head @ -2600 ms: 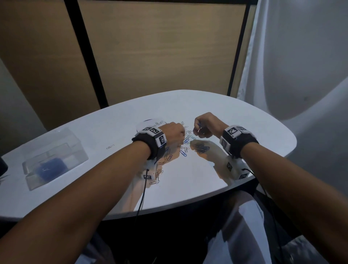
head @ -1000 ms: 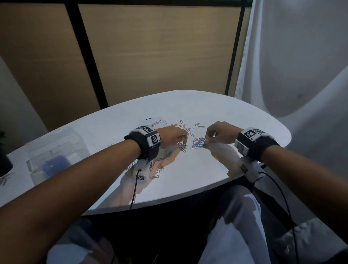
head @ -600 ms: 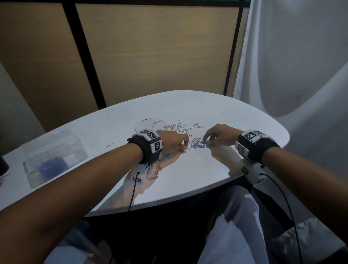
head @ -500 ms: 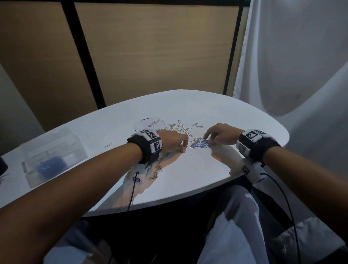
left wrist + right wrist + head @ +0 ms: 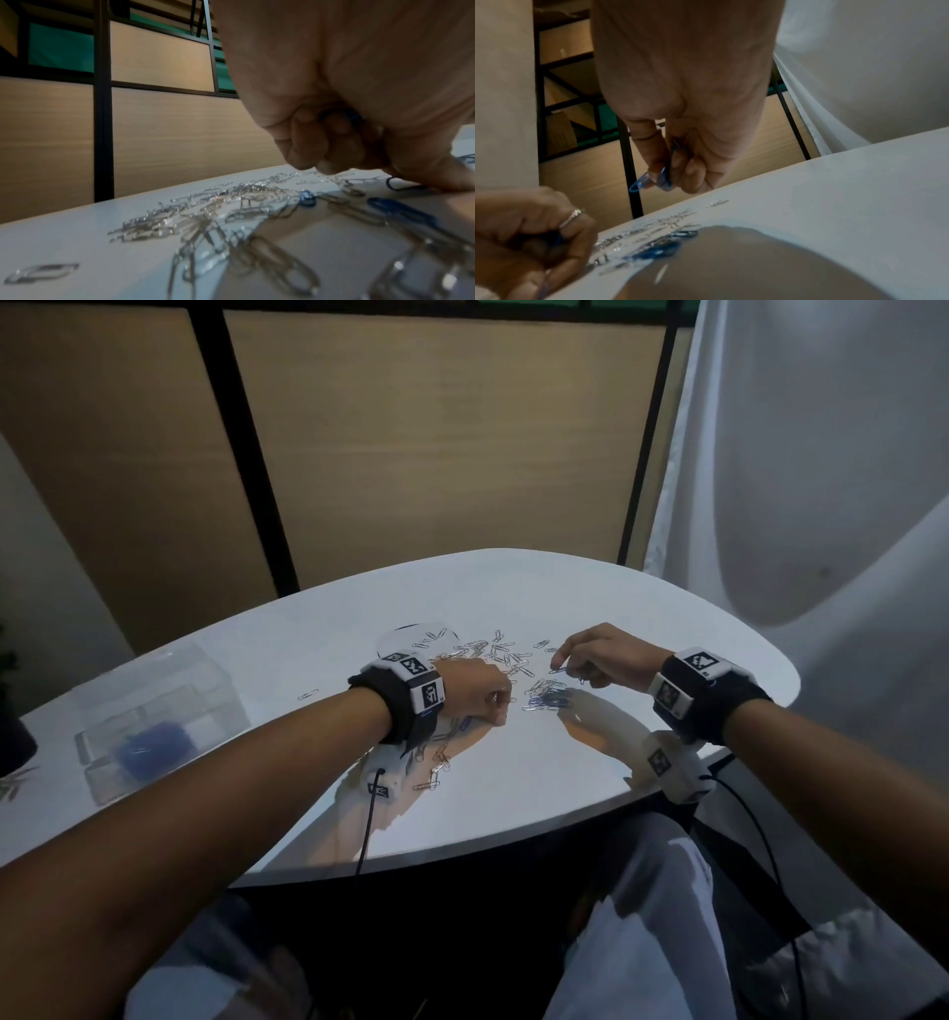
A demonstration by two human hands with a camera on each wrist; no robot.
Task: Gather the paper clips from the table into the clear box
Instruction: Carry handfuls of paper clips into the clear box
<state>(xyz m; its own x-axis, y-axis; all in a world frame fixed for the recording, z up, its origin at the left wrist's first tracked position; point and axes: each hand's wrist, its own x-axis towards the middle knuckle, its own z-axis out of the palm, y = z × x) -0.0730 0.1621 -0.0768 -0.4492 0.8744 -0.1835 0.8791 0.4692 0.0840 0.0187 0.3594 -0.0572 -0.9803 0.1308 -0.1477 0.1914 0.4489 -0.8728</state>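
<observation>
Silver and blue paper clips point(image 5: 513, 660) lie scattered on the white table point(image 5: 539, 788), with a blue cluster point(image 5: 549, 701) between my hands. My left hand point(image 5: 488, 695) is a fist resting on the table beside the cluster; blue paper clips point(image 5: 354, 117) show inside its curled fingers point(image 5: 321, 142). My right hand point(image 5: 590, 660) hovers just above the cluster and pinches blue paper clips point(image 5: 652, 180) between thumb and fingers. More silver paper clips point(image 5: 205, 213) lie under my left wrist. The clear box point(image 5: 149, 726) stands at the table's left with blue clips inside.
One stray clip point(image 5: 307, 694) lies between the box and my left hand. A dark object point(image 5: 13, 737) sits at the far left edge with a few clips point(image 5: 13, 785) below it. A wood-panel partition stands behind, and a white curtain point(image 5: 821, 505) hangs at the right.
My right hand has lifted off the blue cluster with clips pinched in its fingers. The left fist has stayed by the pile.
</observation>
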